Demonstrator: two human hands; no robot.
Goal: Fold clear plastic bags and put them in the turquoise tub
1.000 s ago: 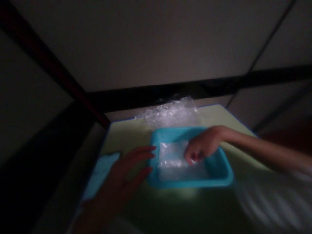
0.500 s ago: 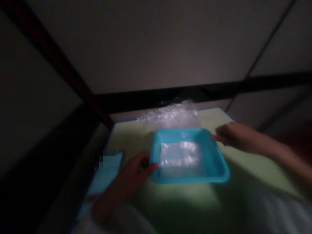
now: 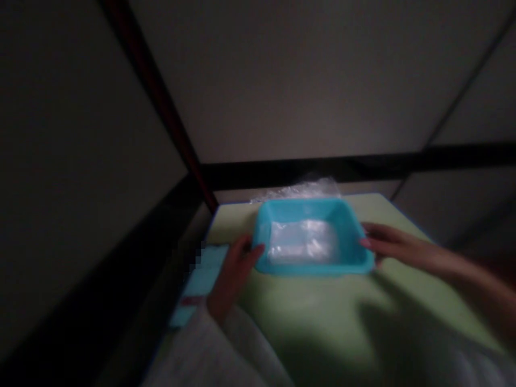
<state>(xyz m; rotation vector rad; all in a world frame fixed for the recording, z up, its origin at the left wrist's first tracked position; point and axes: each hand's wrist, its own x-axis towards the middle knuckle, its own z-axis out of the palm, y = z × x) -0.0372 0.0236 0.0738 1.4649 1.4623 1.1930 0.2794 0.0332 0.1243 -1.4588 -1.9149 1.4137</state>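
Note:
A turquoise plastic tray (image 3: 355, 223) stands on a pale green table (image 3: 322, 312). A clear plastic packet (image 3: 302, 243) lies flat inside it. My left hand (image 3: 236, 263) rests against the tray's left edge, thumb on the rim and fingers curled below it. My right hand (image 3: 387, 244) holds the tray's right edge, with its fingers against the wall. The picture is dim and blurred.
Crumpled clear plastic film (image 3: 306, 189) lies behind the tray at the table's far edge. A light blue flat item (image 3: 201, 279) sits at the table's left side. A dark rail (image 3: 363, 164) and a reddish post (image 3: 161, 102) stand behind.
My right hand left the packet inside the tray and went to the tray's right edge. My left hand closed onto the left edge. The view shifted, so the tray sits farther off.

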